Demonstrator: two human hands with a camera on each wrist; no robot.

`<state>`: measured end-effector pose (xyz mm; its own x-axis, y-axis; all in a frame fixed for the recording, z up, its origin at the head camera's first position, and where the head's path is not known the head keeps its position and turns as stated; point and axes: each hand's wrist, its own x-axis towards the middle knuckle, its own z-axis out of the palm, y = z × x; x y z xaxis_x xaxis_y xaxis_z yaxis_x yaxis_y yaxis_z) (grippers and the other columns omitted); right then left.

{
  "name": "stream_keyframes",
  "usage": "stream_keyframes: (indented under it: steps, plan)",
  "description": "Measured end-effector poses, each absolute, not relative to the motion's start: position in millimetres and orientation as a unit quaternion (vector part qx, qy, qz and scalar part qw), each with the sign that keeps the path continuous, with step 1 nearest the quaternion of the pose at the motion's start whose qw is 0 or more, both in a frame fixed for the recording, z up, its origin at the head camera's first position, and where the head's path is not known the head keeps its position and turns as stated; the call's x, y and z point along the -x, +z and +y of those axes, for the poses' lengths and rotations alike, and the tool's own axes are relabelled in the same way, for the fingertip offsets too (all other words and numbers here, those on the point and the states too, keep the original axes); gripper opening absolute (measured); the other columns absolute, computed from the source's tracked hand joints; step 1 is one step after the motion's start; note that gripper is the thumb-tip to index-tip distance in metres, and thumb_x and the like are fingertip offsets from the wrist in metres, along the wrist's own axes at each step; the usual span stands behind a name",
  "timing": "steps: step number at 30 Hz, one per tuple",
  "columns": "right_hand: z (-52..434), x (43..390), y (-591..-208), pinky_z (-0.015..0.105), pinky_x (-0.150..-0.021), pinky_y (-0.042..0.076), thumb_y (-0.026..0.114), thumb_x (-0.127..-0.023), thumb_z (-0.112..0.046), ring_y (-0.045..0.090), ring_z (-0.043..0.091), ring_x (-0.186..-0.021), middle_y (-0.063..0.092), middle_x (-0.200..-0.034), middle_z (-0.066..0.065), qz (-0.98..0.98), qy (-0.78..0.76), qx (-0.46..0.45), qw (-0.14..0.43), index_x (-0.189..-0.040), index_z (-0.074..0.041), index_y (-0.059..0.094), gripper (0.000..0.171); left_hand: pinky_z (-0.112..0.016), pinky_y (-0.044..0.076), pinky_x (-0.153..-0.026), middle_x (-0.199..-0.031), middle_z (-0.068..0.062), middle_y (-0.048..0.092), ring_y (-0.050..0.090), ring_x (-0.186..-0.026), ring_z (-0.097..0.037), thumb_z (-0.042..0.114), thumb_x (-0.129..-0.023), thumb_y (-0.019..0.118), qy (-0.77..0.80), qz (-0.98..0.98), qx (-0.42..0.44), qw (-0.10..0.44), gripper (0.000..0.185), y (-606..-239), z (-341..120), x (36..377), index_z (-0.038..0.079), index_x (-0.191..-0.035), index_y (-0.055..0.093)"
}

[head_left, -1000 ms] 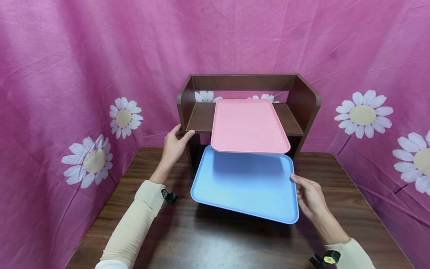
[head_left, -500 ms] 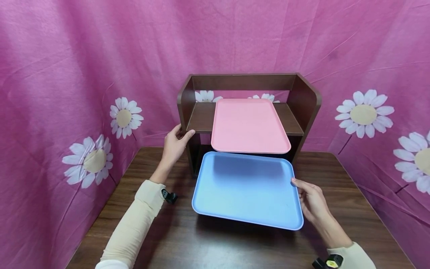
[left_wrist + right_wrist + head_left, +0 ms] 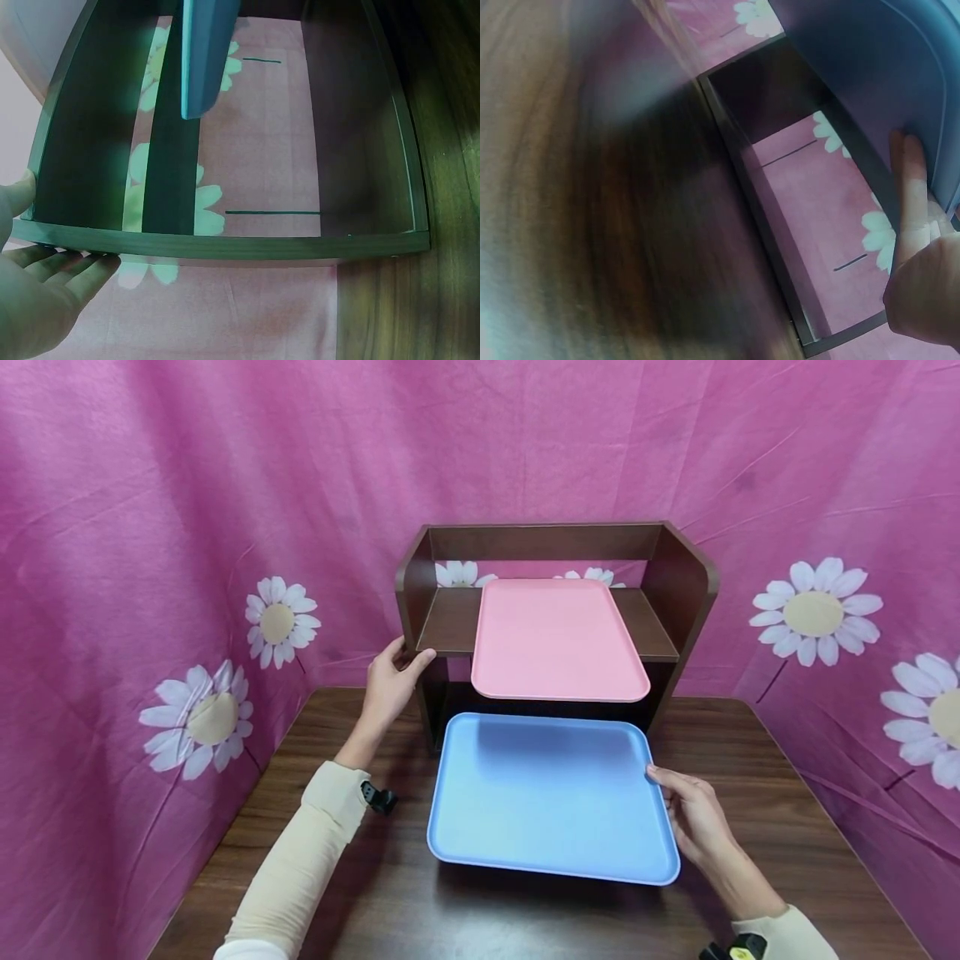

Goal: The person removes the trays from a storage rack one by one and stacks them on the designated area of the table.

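Note:
My right hand pinches the right rim of a blue rectangular tray, thumb on top. The tray hangs above the table in front of the dark brown wooden shelf, its shadow underneath. Seen from the right wrist, the fingers lie against the tray's underside. My left hand grips the shelf's left side panel, thumb at the front and fingers along the outside; the left wrist view shows this hand at the panel's edge. On the upper board lies a pink tray, its front end jutting past the edge.
The shelf stands at the back of the dark wood table. Under the pink tray is its open lower compartment. A pink curtain with white daisies surrounds the table on the visible sides.
The blue tray has come toward me, away from the shelf's lower compartment, and turned a little straighter. My right hand moved slightly with it. The left hand and the pink tray stay put.

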<state>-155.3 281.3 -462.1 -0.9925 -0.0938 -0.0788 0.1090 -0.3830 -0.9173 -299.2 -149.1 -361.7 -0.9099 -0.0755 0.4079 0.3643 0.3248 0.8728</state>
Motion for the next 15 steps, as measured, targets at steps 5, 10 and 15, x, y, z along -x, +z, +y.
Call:
stream_keyframes:
  steps: [5,10,15]
  plan:
    - [279,152,-468,0.017,-0.042,0.036,0.047,-0.103,-0.011,0.042,0.004,-0.046,0.048,-0.053,-0.009,0.555,-0.829,-0.016,0.070,-0.063,-0.014,0.065,0.044,-0.035,0.056,-0.090,-0.123,-0.013,0.068,0.066,-0.112,-0.018,0.044,-0.085,0.074,-0.573,-0.792,0.089,0.191,0.056,-362,-149,299,0.012,-0.130,0.061]
    - [276,149,-473,0.016,-0.042,0.036,0.047,-0.103,-0.012,0.044,0.003,-0.045,0.048,-0.053,-0.010,0.557,-0.826,-0.033,0.081,-0.064,-0.015,0.066,0.044,-0.033,0.056,-0.089,-0.123,-0.013,0.068,0.066,-0.112,-0.019,0.043,-0.086,0.074,-0.572,-0.793,0.089,0.192,0.056,-362,-149,298,0.012,-0.130,0.061]
    - [276,147,-479,0.015,-0.043,0.034,0.048,-0.103,-0.014,0.044,0.003,-0.046,0.049,-0.054,-0.010,0.560,-0.823,-0.042,0.085,-0.066,-0.016,0.068,0.042,-0.022,0.056,-0.076,-0.123,-0.013,0.068,0.067,-0.108,-0.019,0.045,-0.085,0.073,-0.568,-0.796,0.087,0.191,0.057,-360,-149,298,0.013,-0.131,0.061]
